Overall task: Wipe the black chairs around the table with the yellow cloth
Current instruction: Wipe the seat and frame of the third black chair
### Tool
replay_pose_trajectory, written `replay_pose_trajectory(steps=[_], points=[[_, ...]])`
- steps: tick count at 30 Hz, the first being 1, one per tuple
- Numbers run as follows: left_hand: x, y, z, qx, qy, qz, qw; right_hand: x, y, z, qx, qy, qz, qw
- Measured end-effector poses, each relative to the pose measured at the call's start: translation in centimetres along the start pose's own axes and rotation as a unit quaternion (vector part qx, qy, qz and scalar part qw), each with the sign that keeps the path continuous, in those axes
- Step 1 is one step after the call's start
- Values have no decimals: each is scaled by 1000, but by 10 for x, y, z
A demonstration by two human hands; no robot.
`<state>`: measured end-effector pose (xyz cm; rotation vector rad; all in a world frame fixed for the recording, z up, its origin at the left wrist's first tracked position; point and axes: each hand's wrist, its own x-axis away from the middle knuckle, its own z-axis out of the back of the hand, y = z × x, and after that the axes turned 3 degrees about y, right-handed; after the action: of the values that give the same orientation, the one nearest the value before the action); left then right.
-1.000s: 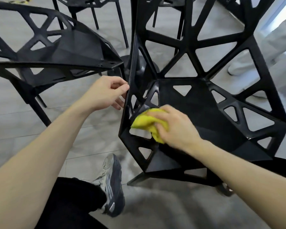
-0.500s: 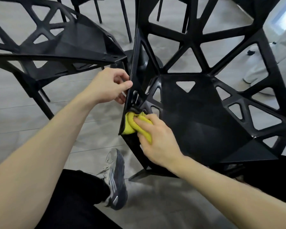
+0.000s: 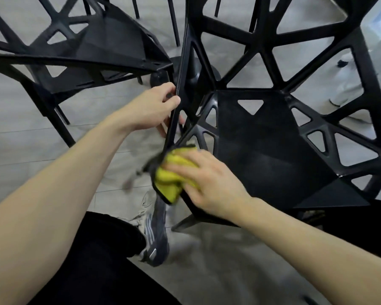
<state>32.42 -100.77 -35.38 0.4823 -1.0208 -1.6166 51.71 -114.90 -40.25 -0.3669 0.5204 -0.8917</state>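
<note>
A black chair [image 3: 262, 137] with triangular cut-outs stands right in front of me, its seat facing up. My left hand [image 3: 150, 106] grips the chair's left side strut, thumb on the inner face. My right hand [image 3: 209, 183] holds the bunched yellow cloth [image 3: 169, 179] against the seat's front-left corner, where part of the cloth hangs over the edge. The cloth and my fingertips are blurred.
A second black chair [image 3: 92, 47] stands at the upper left, close to the first. A round dark table base [image 3: 185, 71] shows between them. More chair legs [image 3: 174, 23] rise at the top. My shoe [image 3: 154, 234] and dark trouser leg [image 3: 92, 260] are below the seat's corner on grey floor.
My right hand slid the cloth from the seat's left inner part out to the front-left corner and over its edge. My left hand tightened round the side strut.
</note>
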Motion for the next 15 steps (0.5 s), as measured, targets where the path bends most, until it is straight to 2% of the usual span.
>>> replay_pose_trajectory(steps=[2,3,7,9,12,13,15], points=[[4,1,2,-46,-2,-3,999,-24,-10,-15,-34,67,-76,994],[6,0,2,-53,-2,1,999,-20,-12,-18,-31,62,-78,995],[10,4,-3,10,-2,31,999,39,2,4,34,-55,36,997],[6,7,-9,9,10,46,999,29,5,8,36,-59,35,997],[-1,7,-24,2,53,50,997,0,-9,-15,31,1,-32,999],[-2,3,-29,-3,77,47,996,6,-11,-19,32,-9,-19,999],[-3,2,-43,9,131,58,990,44,4,-9,53,-89,72,992]])
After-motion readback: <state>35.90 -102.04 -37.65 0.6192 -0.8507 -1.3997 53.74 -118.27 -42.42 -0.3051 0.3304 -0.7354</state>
